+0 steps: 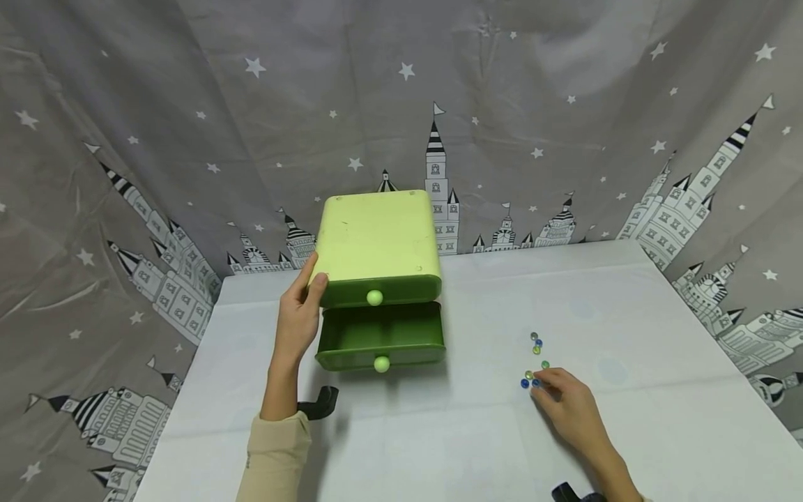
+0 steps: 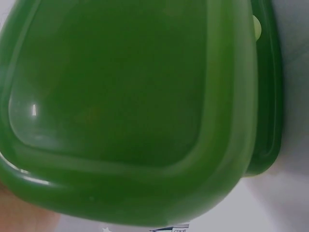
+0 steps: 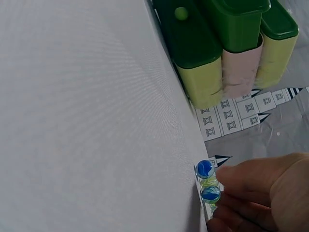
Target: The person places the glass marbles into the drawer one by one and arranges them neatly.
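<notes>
We start with the grey curtain [image 1: 564, 104] behind everything, soft cloth printed with white stars and striped castle towers, hanging in loose folds. Below it lies the table [image 1: 659, 418], covered in a smooth, pale sheet with faint creases.

At the table's far side stands the drawer box [image 1: 376, 237], a small plastic chest with rounded corners, a pale yellow-green top and darker green fronts. Its plastic looks glossy and slightly scuffed. The upper drawer [image 1: 376, 291] sits closed, while the lower drawer [image 1: 379, 338] is pulled out toward us, its inside showing; both carry a round, light green knob. We judge that the box is being steadied so it does not slide while a drawer stands out.

Our left hand [image 1: 300, 317] rests against the box's left side, the thumb hooked on the front corner by the upper drawer and the fingers lying straight along the wall, pressing rather than clasping.

Well to the right of the box, our right hand [image 1: 567, 404] lies low on the sheet, its fingertips [image 3: 231, 186] curled in on the marbles [image 1: 534, 362]. These are small glass balls, blue, green and yellowish, clustered loosely on the table. The right wrist view shows two blue ones touching the fingertips; we cannot tell whether any is actually pinched.
</notes>
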Action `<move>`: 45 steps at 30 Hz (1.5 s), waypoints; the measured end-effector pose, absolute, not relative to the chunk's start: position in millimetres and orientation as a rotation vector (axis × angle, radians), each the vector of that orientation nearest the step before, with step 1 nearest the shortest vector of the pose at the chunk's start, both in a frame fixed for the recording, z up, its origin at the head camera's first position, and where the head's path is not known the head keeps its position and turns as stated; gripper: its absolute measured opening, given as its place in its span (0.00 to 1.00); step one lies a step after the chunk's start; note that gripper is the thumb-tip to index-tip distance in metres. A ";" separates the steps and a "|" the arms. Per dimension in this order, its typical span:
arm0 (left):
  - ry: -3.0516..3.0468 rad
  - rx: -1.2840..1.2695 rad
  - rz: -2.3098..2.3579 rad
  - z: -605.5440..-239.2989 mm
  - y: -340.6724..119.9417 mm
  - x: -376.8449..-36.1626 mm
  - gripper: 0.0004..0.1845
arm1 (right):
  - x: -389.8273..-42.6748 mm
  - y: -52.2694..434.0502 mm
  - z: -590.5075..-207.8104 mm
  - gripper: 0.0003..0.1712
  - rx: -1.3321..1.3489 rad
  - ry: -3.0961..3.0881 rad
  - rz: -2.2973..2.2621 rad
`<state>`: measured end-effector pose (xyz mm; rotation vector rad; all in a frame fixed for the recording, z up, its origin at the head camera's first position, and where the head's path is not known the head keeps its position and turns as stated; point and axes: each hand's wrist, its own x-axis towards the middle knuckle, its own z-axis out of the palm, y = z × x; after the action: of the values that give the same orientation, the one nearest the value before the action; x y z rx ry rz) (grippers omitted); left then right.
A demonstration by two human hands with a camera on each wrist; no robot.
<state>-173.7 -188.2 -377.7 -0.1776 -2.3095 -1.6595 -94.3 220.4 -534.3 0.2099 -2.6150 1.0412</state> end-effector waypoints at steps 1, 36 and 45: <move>-2.310 -0.177 -1.658 -377.8 -188.2 -173.7 0.28 | -94.4 220.1 -533.8 0.15 0.207 -2.625 1.023; -2.262 -0.179 -1.660 -379.3 -184.3 -176.2 0.26 | -96.1 222.9 -538.4 0.09 0.120 -2.650 0.958; -2.276 -0.155 -1.652 -378.6 -184.3 -174.3 0.27 | -95.6 220.5 -535.1 0.10 0.110 -2.633 0.991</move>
<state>-174.3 -184.3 -378.6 -0.1548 -2.2759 -1.6517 -95.6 220.5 -535.1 0.1098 -2.6329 0.9908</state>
